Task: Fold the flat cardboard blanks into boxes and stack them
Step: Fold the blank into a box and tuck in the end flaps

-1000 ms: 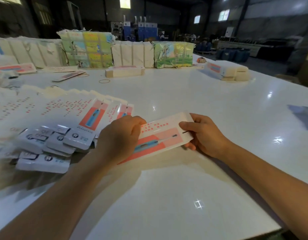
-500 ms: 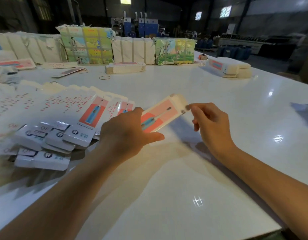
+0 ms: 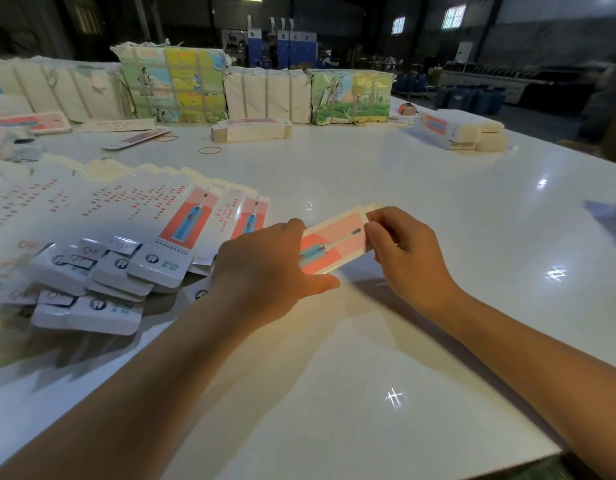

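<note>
Holding one cardboard blank (image 3: 334, 242) between both hands, a person works at a wide white bench (image 3: 386, 168). Since the frame half a second earlier, the blank has dropped lower and lies flatter, its printed pink face with a blue toothbrush picture turned more fully upward, and the right hand has closed in over its far right end, where before only the fingertips met the corner.

The blank sits near the middle of the bench, raised slightly above the surface, its shadow beneath it.

The left hand (image 3: 265, 275) is at the blank's near left end, fingers curled over the top and thumb stretched out beneath toward the right. The right hand (image 3: 403, 252) pinches the far right end, fingers bent down over the edge flap.

To the left, a fanned spread of flat blanks (image 3: 102, 216) covers the bench, just beside the left hand. Along the far edge stand wrapped bundles (image 3: 175, 84) with colourful paper. A small stack of folded boxes (image 3: 462, 129) lies far right, and a low pile of blanks (image 3: 251, 129) far centre. A rubber band (image 3: 210, 150) lies near that pile.
</note>
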